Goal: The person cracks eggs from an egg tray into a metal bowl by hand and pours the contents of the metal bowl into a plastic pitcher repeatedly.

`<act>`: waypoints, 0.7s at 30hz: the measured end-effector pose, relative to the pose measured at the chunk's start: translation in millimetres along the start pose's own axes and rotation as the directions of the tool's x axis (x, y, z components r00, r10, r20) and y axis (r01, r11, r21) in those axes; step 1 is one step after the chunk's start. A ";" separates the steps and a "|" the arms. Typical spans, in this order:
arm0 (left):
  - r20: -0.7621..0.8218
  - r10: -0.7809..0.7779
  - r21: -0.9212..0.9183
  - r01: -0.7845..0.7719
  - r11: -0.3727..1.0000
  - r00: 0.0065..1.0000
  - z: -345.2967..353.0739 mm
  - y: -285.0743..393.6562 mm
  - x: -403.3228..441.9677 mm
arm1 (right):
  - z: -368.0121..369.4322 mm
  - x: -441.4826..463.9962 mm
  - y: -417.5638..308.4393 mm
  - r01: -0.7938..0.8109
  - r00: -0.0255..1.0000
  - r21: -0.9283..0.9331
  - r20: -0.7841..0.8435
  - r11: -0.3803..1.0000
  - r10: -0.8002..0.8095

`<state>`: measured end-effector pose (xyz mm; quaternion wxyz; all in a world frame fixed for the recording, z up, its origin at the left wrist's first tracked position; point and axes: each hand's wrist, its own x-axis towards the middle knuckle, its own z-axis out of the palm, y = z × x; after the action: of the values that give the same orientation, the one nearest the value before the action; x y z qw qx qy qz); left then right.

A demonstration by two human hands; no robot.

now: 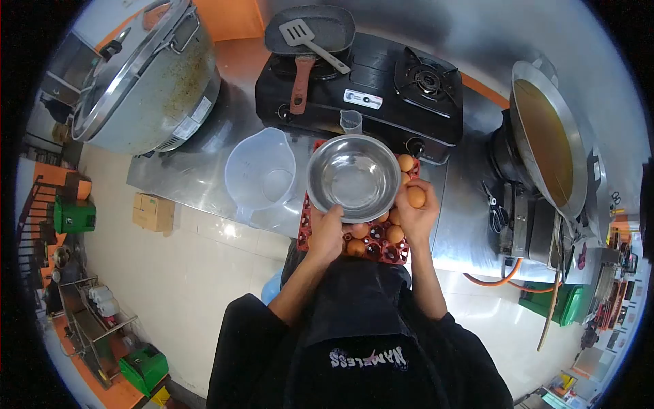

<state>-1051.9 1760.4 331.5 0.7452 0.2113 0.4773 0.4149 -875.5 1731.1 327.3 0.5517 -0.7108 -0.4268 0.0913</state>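
Observation:
A shiny metal bowl [353, 178] sits over a red egg tray [304, 235], and nothing shows inside it. My left hand [328, 234] grips the bowl's near left rim, with the thumb over the edge. In my right hand [419, 217] is a brown egg [416, 198], held just right of the bowl. More brown eggs [394, 234] rest in the tray's cups below and to the right of the bowl. Left of the bowl stands a translucent plastic jug [261, 169]. A small clear cup [351, 122] is behind the bowl.
Behind is a black gas stove [381, 82] with a square pan [286, 34] and a slotted spatula [298, 32]. A large pot [163, 82] stands at the left. On the right are a wide wok of brown liquid [541, 136] and scissors [493, 202].

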 end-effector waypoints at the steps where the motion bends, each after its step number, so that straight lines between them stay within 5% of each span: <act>1: 0.009 0.002 -0.010 -0.002 1.000 1.000 -2.5 -0.1 2.9 | -2.1 3.3 1.0 0.059 0.998 -0.014 -0.034 0.998 -0.059; 4: -0.021 0.017 -0.032 -0.018 0.999 1.000 -2.9 -0.2 2.5 | -12.4 12.1 15.5 -0.245 0.946 0.218 -0.161 0.945 0.282; 10: -0.076 0.059 -0.044 -0.062 0.997 0.995 9.6 -1.4 9.7 | 9.4 6.0 8.0 0.074 0.979 0.014 -0.192 0.997 -0.070; 11: -0.087 0.053 -0.046 -0.057 0.997 0.995 8.5 0.3 7.3 | 0.4 6.8 -2.6 -0.156 0.971 0.155 -0.159 0.975 0.181; 14: -0.086 0.038 -0.077 -0.045 0.996 0.996 9.9 -2.3 6.7 | 13.7 5.7 11.8 0.007 0.977 -0.026 -0.212 1.000 -0.013; 21: -0.058 0.005 -0.123 -0.012 0.992 0.998 2.4 -5.3 12.6 | 3.4 13.0 11.8 -0.102 0.975 0.023 -0.196 0.995 0.105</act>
<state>-1045.0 1767.9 322.1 0.7413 0.1548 0.4710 0.4525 -863.5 1742.4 320.3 0.5903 -0.7339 -0.3321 0.0520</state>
